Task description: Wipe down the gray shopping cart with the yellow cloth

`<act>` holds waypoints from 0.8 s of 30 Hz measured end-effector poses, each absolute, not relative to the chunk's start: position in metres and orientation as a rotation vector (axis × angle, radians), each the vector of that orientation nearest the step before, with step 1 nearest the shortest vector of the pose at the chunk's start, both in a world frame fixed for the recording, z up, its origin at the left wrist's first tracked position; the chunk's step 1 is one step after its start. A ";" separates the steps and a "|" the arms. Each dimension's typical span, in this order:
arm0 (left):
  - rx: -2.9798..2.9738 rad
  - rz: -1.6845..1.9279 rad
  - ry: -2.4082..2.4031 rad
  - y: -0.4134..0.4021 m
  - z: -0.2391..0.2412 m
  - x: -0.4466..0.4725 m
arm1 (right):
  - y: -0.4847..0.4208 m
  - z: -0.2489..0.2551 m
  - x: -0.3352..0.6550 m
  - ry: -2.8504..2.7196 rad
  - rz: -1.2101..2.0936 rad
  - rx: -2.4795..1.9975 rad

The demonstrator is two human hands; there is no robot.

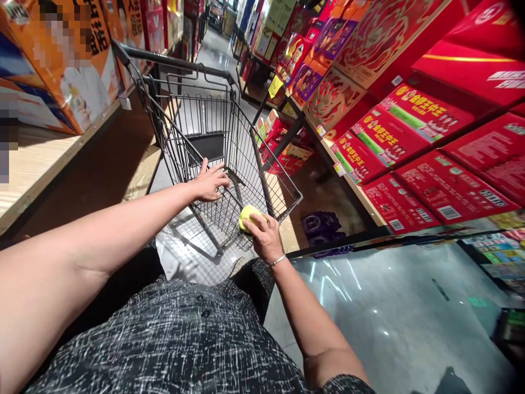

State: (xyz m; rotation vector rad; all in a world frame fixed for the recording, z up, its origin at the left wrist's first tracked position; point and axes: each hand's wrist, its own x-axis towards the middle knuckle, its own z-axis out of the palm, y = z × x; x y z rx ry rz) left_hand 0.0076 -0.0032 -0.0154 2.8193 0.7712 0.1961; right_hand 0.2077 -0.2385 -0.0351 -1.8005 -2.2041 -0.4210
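Yellow pad [248,218] sits in the grasp of the right hand [268,239], at the near corner of the cart [205,146]. Fingers wrap over its top and side, a hold that looks suited to pressing it against the metal. Nearby, the left hand [212,181] grips no separate thing: its fingers are spread, palm down, over the cart's side. That placing may serve to keep the frame steady, though I cannot tell from this angle whether the palm bears on the wire or only hangs over it. A bracelet [277,261] rings the right wrist.

Beyond the hands, the wire mesh stretches away to the handle [174,61] at the far end, so the person stands at the end opposite it, close enough to reach the corner with arms lowered.

Shelving flanks the cart. Orange boxes [74,82] stand on the left, faces to the aisle, probably so shoppers can read them; red boxes [410,123] are stacked on the right, with price tags [338,168] along the ledge below. Glossy floor [361,295] lies to the right.
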 end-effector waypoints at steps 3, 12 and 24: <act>2.843 0.200 0.747 -0.001 -0.018 0.003 | -0.253 -0.042 0.215 -2.432 -0.398 -1.775; 2.810 0.268 0.884 -0.028 -0.014 0.019 | -0.272 -0.042 0.202 -2.358 -0.595 -1.777; 2.773 0.311 0.616 -0.062 -0.024 0.043 | -0.253 -0.122 0.178 -2.518 0.040 -2.047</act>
